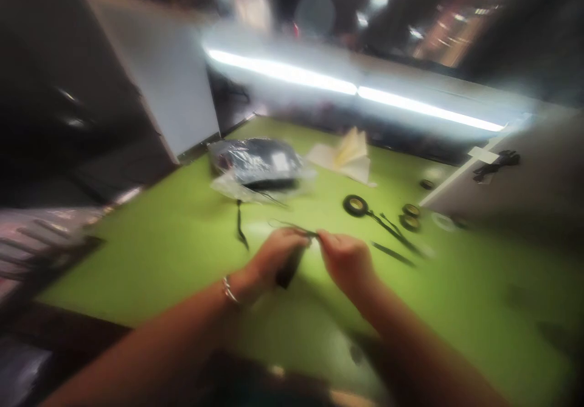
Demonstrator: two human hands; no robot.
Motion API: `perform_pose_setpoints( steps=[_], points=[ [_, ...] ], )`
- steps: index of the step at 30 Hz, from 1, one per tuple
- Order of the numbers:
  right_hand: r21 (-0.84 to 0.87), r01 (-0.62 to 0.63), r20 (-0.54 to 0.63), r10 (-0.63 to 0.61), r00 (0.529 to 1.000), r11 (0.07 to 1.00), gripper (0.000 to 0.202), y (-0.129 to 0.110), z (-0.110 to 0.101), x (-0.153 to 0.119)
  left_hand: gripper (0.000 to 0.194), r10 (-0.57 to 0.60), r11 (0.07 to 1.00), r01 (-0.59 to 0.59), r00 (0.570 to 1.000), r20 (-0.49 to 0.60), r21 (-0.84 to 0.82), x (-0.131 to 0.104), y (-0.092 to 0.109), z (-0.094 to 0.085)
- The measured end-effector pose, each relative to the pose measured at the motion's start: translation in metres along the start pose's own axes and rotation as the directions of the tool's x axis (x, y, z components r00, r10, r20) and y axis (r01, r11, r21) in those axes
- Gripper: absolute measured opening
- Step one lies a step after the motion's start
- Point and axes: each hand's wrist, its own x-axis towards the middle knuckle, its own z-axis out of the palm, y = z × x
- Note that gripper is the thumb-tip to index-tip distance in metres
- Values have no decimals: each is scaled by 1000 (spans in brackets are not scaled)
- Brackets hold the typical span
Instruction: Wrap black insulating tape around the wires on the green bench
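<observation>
In the head view, my left hand [277,255] and my right hand [349,261] meet above the middle of the green table. Between their closed fingertips runs a thin black wire [311,233], pinched from both sides. Its loose end curls out beyond the left fingers. A dark flat piece [287,270] hangs below my left palm; blur hides what it is and whether it joins the wire. A short black strip [240,227] lies left of my left hand. To the right of my right hand is a dark, slim, pen-like piece [393,253].
Behind the hands sits a clear plastic bag [260,163] of dark goods, with crumpled paper [344,157] beside it. Rolls of black tape [354,205] and a long dark tool [396,233] lie to the right. White panels [159,72] and a light tube [283,72] border the green table [150,230].
</observation>
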Motion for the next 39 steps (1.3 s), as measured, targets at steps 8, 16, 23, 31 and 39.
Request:
perform_pose_setpoints(
  steps=[8, 16, 23, 31, 39],
  points=[
    [-89, 147, -115, -157, 981, 985, 29, 1, 5, -1, 39, -14, 999, 12, 999, -42, -41, -1, -7, 0],
    [323, -70, 105, 38, 994, 944, 28, 0, -7, 7, 28, 127, 991, -127, 992, 4, 30, 0, -4, 2],
    [362, -100, 305, -16, 952, 927, 20, 4, -5, 7, 39, 97, 984, -101, 995, 33, 145, -1, -7, 4],
    [287, -57, 94, 31, 995, 956, 16, 3, -1, 5, 25, 71, 997, -70, 992, 106, -9, 1, -6, 4],
    [304, -38, 54, 23, 998, 952, 15, 3, 2, 5, 12, -35, 994, 43, 996, 82, -98, 4, -10, 0]
  ],
)
